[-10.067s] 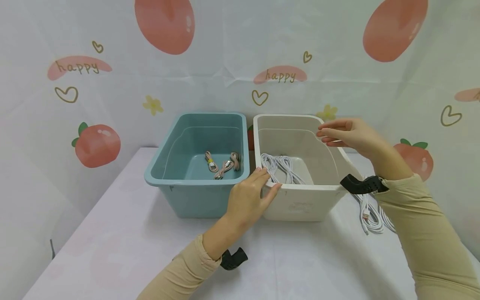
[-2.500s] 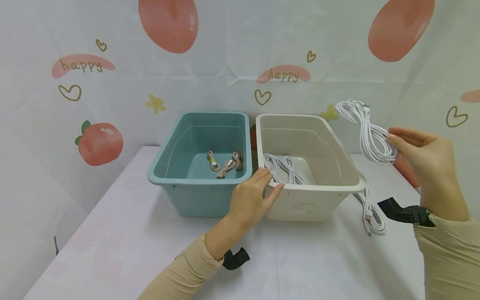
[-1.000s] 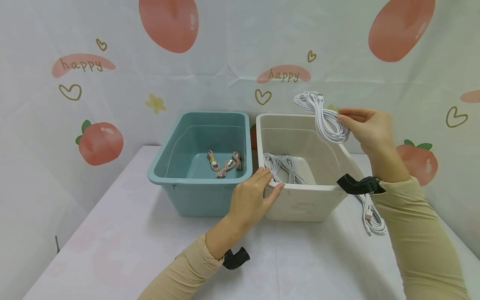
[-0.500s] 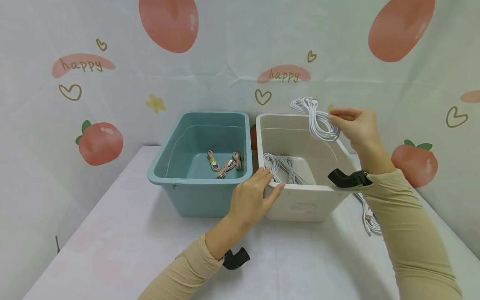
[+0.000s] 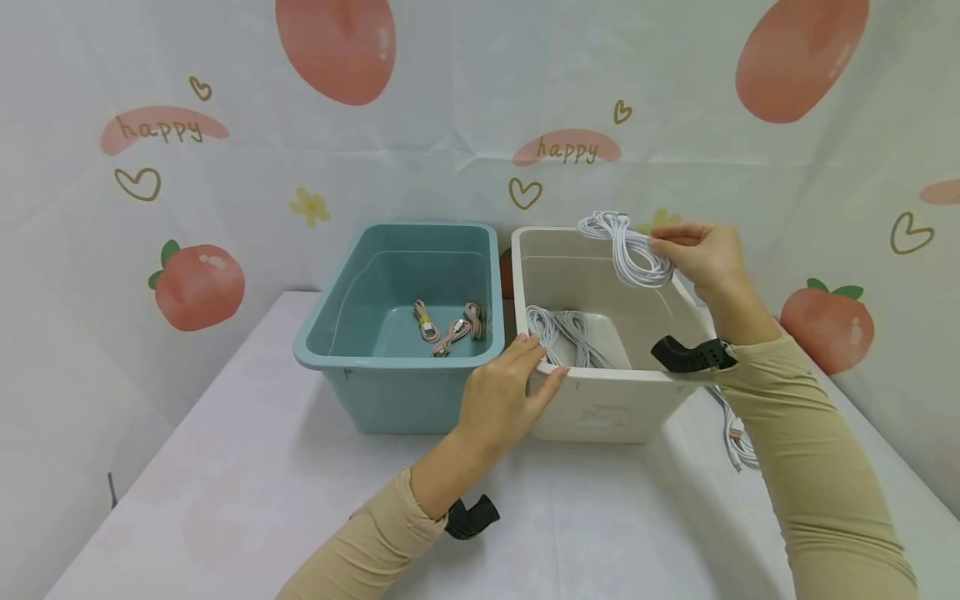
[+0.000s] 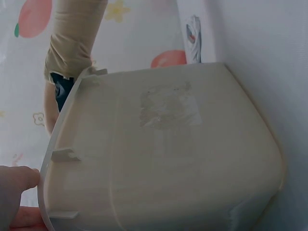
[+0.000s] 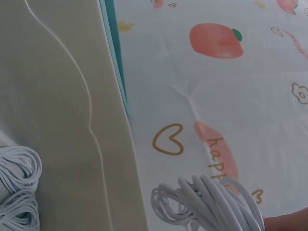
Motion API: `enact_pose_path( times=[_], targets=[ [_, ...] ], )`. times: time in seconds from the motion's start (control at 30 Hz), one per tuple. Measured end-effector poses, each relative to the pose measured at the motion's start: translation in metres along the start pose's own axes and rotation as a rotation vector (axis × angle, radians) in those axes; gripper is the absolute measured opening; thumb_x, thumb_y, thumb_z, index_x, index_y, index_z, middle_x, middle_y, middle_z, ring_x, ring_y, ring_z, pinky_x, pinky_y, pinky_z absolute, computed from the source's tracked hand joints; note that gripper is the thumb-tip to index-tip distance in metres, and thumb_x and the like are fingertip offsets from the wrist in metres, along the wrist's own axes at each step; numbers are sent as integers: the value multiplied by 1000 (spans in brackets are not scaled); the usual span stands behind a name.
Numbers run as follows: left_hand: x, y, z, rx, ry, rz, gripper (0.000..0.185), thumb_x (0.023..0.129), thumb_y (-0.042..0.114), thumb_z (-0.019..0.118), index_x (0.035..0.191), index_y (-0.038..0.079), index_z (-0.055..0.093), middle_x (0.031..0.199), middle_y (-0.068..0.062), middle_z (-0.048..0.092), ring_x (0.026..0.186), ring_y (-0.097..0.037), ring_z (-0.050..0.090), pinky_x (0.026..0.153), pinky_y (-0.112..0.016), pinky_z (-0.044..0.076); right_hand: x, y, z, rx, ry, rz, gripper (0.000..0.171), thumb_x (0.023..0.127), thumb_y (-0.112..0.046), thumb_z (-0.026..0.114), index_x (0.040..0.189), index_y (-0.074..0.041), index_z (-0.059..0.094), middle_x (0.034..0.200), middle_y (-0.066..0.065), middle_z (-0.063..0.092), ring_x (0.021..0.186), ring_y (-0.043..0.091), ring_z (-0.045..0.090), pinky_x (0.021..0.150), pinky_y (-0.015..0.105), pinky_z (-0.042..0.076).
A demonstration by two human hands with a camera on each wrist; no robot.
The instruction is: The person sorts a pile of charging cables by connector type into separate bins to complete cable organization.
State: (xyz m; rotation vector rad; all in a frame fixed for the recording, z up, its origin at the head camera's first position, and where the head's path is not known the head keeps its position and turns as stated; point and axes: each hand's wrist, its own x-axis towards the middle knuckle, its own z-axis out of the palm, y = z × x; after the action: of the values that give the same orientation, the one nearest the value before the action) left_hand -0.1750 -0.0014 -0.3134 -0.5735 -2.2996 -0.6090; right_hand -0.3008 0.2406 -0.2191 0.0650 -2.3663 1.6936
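My right hand (image 5: 701, 254) pinches a coiled white USB cable (image 5: 630, 250) by its right end, over the back right rim of the white bin (image 5: 615, 408). In the right wrist view, the loops of this coiled cable (image 7: 216, 204) hang at the bottom. My left hand (image 5: 498, 400) holds the near left corner of that bin, fingers over the rim and thumb along the front edge. From below, the left wrist view shows the thumb (image 6: 21, 178) at the rim. Inside the bin lie white cable coils (image 5: 570, 333) at the left.
Left of the white bin stands a blue bin (image 5: 405, 400) with several small beige cable bundles (image 5: 452, 335). Another white cable (image 5: 738, 433) lies on the table (image 5: 247, 508) to the right, partly behind my right sleeve. A patterned cloth (image 5: 435, 133) hangs behind.
Ten seconds ago my right hand was empty over the bin. Since then it has taken a coiled cable and carried it leftward from the right, lately slightly lower. The left hand stays put.
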Motion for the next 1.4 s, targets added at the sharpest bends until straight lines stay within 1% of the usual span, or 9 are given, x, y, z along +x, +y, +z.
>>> enact_pose_path(
  times=[0.3,0.87,0.93,1.0,1.03,1.1,1.13,1.23,1.4],
  targets=[
    [-1,0,1,0,2,3,32,87,33,64,102,6,71,113,-9,69,110,-21,64,79,-33,57,-2,1,-1,-46,-24,35,33,83,-12,67,63,-37,65,58,-30,61,70,-12,54,62,4,46],
    [0,-1,0,0,7,13,35,86,34,64,103,4,71,113,-10,69,110,-21,64,79,-34,57,-1,3,-1,-83,-25,33,33,84,-14,67,62,-38,63,57,-30,60,68,-13,54,61,5,46],
    [0,-1,0,4,11,16,34,86,34,64,102,5,71,113,-10,69,110,-21,64,78,-33,57,0,3,0,-74,-31,21,23,85,-13,66,71,-31,66,59,-30,60,68,-13,55,61,6,48],
    [0,0,-1,10,16,21,33,86,34,65,101,5,71,112,-10,69,109,-21,65,78,-33,58,1,3,0,-89,-51,13,8,87,-15,63,86,-21,68,63,-30,59,69,-12,56,64,7,50],
    [0,-1,-1,9,19,21,33,86,34,65,101,5,71,112,-9,69,109,-21,65,78,-33,58,2,3,1,-99,-63,11,8,88,-17,62,94,-16,67,65,-30,58,70,-12,56,65,8,50],
    [0,-1,-1,14,19,24,32,87,33,64,101,5,71,112,-9,70,109,-21,65,78,-33,58,2,3,1,-122,-88,11,23,90,-20,60,109,-7,60,69,-30,57,71,-10,57,67,10,52],
    [0,-1,0,15,19,25,32,87,33,64,101,5,71,112,-9,69,108,-21,65,78,-33,58,2,2,0,-131,-100,15,27,90,-21,59,112,-5,59,70,-29,57,71,-9,57,67,10,52],
    [0,-1,0,18,15,25,32,87,33,64,101,6,71,112,-9,69,108,-21,65,78,-33,58,2,2,0,-150,-132,29,35,91,-21,59,119,-1,56,70,-29,57,70,-8,58,67,10,52],
    [0,-1,1,14,12,19,32,86,34,65,101,5,71,112,-9,70,108,-21,65,78,-33,58,2,1,-1,-180,-182,62,45,91,-26,58,125,3,52,72,-29,57,70,-10,59,68,8,51]
  ],
)
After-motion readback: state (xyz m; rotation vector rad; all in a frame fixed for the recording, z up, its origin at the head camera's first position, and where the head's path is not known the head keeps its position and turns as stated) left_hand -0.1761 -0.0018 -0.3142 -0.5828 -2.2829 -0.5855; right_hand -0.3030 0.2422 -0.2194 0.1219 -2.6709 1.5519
